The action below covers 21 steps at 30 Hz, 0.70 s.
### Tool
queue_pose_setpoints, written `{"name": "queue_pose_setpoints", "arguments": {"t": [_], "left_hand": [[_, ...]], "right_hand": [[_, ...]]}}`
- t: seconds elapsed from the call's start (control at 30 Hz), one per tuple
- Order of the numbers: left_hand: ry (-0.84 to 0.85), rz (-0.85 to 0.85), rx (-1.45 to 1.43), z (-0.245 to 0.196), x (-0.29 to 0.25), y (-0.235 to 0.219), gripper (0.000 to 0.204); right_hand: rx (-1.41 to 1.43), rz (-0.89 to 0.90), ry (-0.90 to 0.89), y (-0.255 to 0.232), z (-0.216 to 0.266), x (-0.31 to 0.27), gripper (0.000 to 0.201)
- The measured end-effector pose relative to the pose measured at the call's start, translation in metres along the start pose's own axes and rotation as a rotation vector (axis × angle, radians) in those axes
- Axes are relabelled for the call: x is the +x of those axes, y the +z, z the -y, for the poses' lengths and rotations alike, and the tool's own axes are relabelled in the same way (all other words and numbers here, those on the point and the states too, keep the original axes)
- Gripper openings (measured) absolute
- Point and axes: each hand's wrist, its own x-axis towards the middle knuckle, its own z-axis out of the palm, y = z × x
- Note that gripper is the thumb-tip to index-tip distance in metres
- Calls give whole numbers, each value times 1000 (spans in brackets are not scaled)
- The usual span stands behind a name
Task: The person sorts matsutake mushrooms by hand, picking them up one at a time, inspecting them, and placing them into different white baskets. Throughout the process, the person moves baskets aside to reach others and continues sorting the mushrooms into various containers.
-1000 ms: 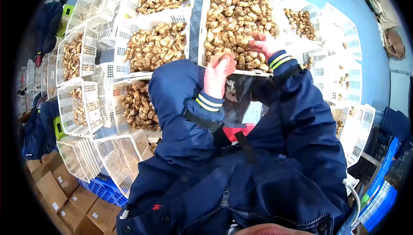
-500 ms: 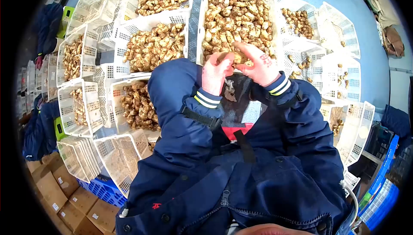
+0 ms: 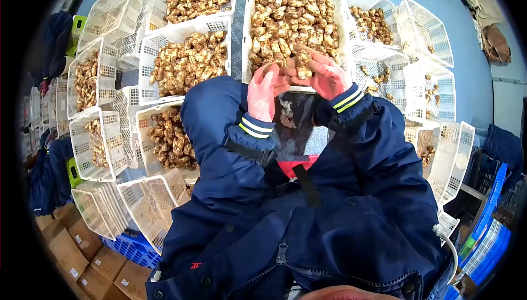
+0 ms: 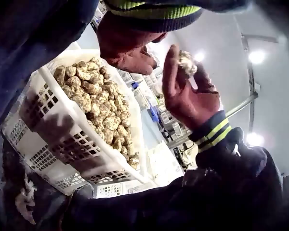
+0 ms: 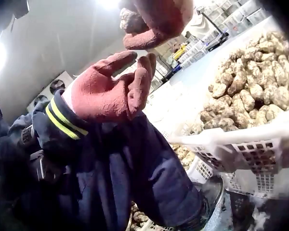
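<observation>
Overhead, a blue floor (image 3: pixel 472 75) carries about a dozen white perforated crates around the seated person; the large crate (image 3: pixel 248 25) directly ahead is heaped with brown tubers (image 3: pixel 291 14). Two hands meet at its near edge: the right hand (image 3: pixel 328 76) pinches one tuber (image 3: pixel 303 65), the left hand (image 3: pixel 262 90) beside it with fingers loosely curled, whether it holds anything unclear. A second earlier the right hand was reaching into the heap; both hands have since drawn together.
</observation>
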Motion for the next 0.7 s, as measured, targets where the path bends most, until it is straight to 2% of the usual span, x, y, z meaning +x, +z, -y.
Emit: {"name": "queue_pose_setpoints", "arguments": {"t": [0.07,0.1,0.13,0.23,0.3,0.33,0.37,0.43,0.5,0.57,0.63,0.67,0.7], "left_hand": [[3,17,-35,-2,-2,0,25],[9,36,-73,-3,-3,2,25],[-33,-33,86,-4,-2,5,27],[-45,10,60,0,-3,1,29],[-51,30,46,-1,-4,1,30],[-60,15,50,-1,-4,1,30],[-69,0,56,-2,-4,1,30],[-76,16,20,-2,-1,0,30],[-71,21,16,-3,-1,0,31],[-69,-3,50,-7,-6,8,31],[-79,-22,82,-8,-6,11,31],[-69,-17,80,-5,-5,10,31],[-73,-19,78,-4,-5,11,31]], "right_hand": [[-9,-142,67,6,-4,3,63],[-8,-144,68,4,-5,2,63],[-64,-120,103,-3,-6,3,60],[-112,-126,142,-27,-12,2,58],[-255,-160,171,-21,-1,0,57],[-181,-162,205,-48,-7,1,56],[-162,-183,222,-49,0,3,51],[-134,-310,76,-68,13,10,51],[70,-460,-184,-91,42,19,45],[342,-692,-364,-131,77,25,54],[141,-786,-147,-193,90,21,60],[-329,-948,-187,-171,83,23,61],[-641,-980,-10,-155,72,29,56]]}}
